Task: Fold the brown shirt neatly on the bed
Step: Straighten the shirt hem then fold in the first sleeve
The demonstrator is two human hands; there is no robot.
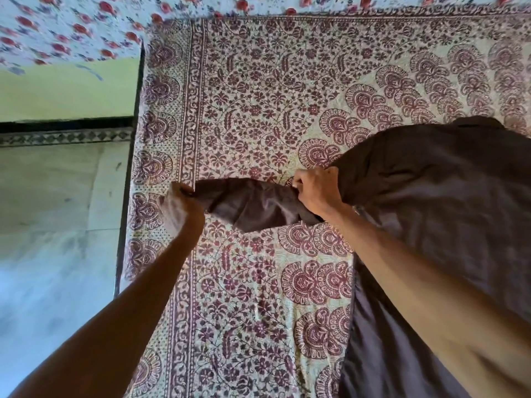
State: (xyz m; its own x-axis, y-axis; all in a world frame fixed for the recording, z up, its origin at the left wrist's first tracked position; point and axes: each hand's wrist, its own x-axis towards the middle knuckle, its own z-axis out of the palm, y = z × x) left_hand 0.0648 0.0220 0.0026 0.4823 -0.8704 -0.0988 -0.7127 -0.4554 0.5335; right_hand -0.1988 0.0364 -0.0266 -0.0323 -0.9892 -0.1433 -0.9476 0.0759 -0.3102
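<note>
The brown shirt (448,202) lies on the right side of the bed (253,90), its body spread under my right forearm. One sleeve (253,205) stretches out to the left, lifted slightly off the sheet. My left hand (179,205) pinches the sleeve's cuff end near the bed's left border. My right hand (314,191) grips the same sleeve where it meets the shoulder. The shirt's lower part runs down along the right edge of the view, partly hidden by my arm.
The bed is covered by a cream sheet with maroon floral print. A white cloth with red roses (71,27) lies at the far left and top. Left of the bed's dark edge are a grey floor (51,225) and a yellow-green wall (69,90).
</note>
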